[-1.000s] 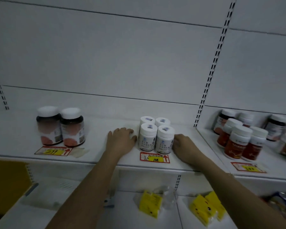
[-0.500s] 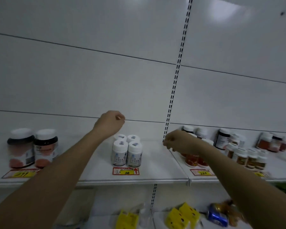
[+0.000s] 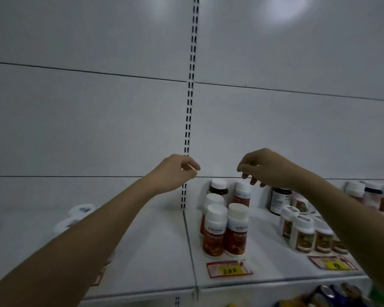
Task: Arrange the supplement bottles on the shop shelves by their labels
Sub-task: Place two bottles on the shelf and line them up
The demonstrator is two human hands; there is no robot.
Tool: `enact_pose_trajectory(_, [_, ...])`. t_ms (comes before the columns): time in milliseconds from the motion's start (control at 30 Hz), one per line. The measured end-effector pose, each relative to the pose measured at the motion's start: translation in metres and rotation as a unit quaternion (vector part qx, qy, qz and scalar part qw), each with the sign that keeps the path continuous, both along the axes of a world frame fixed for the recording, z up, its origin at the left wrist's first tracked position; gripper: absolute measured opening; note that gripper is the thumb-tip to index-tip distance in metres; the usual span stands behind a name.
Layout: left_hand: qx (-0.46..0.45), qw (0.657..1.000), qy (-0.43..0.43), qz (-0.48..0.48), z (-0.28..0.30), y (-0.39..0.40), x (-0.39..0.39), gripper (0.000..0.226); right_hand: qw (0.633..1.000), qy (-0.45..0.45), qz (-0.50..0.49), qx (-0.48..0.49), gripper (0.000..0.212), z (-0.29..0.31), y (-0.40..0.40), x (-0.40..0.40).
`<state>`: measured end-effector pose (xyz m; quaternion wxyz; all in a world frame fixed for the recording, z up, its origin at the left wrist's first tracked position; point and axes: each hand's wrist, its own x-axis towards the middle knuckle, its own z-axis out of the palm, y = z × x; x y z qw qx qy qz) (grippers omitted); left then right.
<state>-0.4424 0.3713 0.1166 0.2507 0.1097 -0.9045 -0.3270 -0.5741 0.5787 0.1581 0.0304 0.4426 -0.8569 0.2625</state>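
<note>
My left hand (image 3: 175, 172) is raised in front of the slotted upright (image 3: 190, 120), fingers curled loosely, holding nothing. My right hand (image 3: 264, 168) hovers above the back row of bottles, fingers spread downward, empty. Below it stand red-labelled white-capped bottles (image 3: 224, 231) in a tight group over a price tag (image 3: 229, 269) reading 200. Behind them are a dark bottle (image 3: 218, 189) and a red one (image 3: 242, 193). A dark jar (image 3: 278, 201) is partly hidden by my right wrist. White bottles (image 3: 80, 212) at the left are mostly hidden by my left forearm.
Small brown-labelled bottles (image 3: 306, 233) stand at the right over another price tag (image 3: 333, 263). More bottles (image 3: 370, 196) line the far right back. The white shelf (image 3: 142, 251) has bare room between the groups. Coloured packets (image 3: 333, 296) lie on the shelf below.
My view has swung right, so the white bottles slid left behind my arm. Both hands left the white bottles, rose, and moved right over the red-labelled group.
</note>
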Motion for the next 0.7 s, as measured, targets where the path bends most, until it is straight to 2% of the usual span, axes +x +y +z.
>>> enact_pose_trajectory(200, [0.042,0.999,-0.033,-0.009,-0.038,0.002,-0.07,0.02,0.999,-0.043,0.022,-0.014,0.019,-0.051,0.002,-0.074])
enact_pose_trajectory(400, [0.101,0.993,-0.061,0.003,-0.068,-0.006,-0.088,0.029,0.994,-0.095,0.059,0.014,0.019,-0.101,-0.015,-0.089])
enact_pose_trajectory(567, [0.038,0.989,-0.141,-0.031,-0.081,-0.017,-0.103,0.039,0.991,-0.125,0.054,0.014,0.02,-0.116,-0.009,-0.097])
enact_pose_trajectory(700, [0.021,0.974,-0.194,-0.115,-0.083,-0.021,-0.114,0.029,0.986,-0.141,0.064,0.061,0.026,-0.111,0.002,-0.095])
